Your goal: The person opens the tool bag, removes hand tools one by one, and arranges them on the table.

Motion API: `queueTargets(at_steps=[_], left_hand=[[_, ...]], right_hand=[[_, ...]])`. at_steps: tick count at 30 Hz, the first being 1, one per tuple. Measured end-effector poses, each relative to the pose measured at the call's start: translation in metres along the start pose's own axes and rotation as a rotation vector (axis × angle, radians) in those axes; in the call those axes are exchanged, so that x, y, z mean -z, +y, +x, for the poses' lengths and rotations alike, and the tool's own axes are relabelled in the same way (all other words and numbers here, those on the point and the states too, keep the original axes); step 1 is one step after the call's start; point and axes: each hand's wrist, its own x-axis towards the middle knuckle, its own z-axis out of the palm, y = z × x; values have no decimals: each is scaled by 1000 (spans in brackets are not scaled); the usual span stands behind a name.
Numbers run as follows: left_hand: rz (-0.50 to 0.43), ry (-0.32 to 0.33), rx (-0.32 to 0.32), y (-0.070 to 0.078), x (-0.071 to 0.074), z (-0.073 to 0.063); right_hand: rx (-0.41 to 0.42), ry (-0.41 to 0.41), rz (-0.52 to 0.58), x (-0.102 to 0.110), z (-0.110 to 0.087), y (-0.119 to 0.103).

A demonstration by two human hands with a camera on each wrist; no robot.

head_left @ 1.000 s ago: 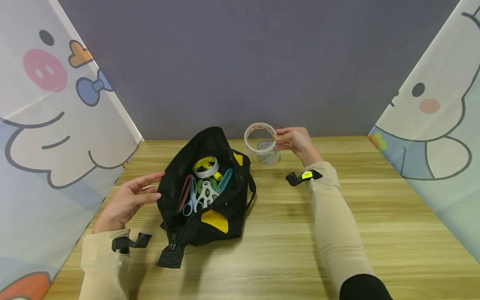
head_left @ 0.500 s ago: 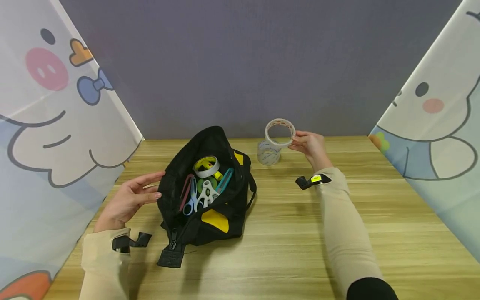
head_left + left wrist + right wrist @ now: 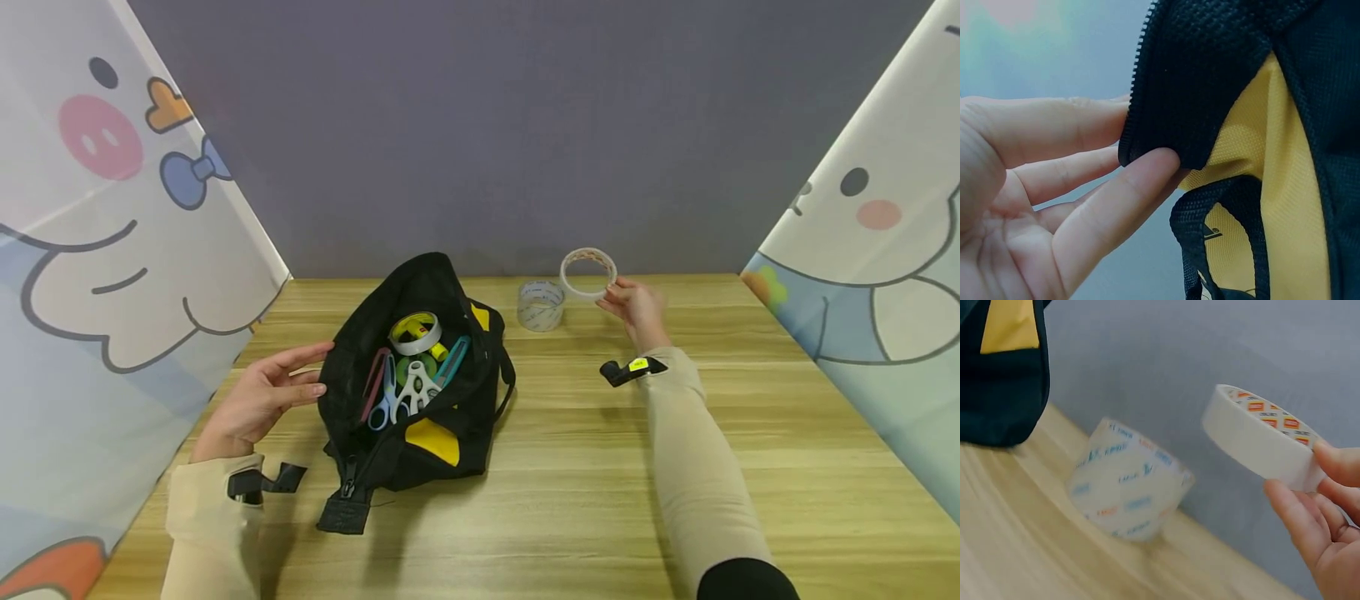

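My left hand (image 3: pixel 258 402) pinches the zippered rim of a black and yellow bag (image 3: pixel 433 441), thumb on one side of the cloth and fingers on the other, as the left wrist view shows. The bag gapes wide. Inside lie a white tape roll (image 3: pixel 424 342), white-handled scissors (image 3: pixel 413 390), blue-handled scissors (image 3: pixel 385 403), a teal cutter (image 3: pixel 454 360) and a dark red item (image 3: pixel 372 385). My right hand (image 3: pixel 636 307) holds a narrow white tape roll (image 3: pixel 1260 447) by its edge, raised above the table. Left of it, a wide clear tape roll (image 3: pixel 540 315) stands on the table.
The wooden table (image 3: pixel 600 467) meets a grey wall (image 3: pixel 510 133) at the back. Cartoon-printed panels (image 3: pixel 112 250) flank both sides. The bag's strap (image 3: pixel 507 379) hangs on its right side.
My right hand has moved right with the narrow white tape roll, then slightly down, so the roll no longer overlaps the clear one. My left hand stays at the bag's rim.
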Motion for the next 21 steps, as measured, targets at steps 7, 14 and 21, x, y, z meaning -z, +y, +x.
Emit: queueTargets(at_steps=[7, 14, 21], left_hand=[[-4, -3, -7, -1, 0, 1], [-1, -5, -7, -1, 0, 0], [3, -18, -29, -1, 0, 2]], right_hand=[[7, 123, 58, 14, 8, 19], [-26, 227, -2, 23, 11, 32], [-86, 254, -69, 29, 13, 38]])
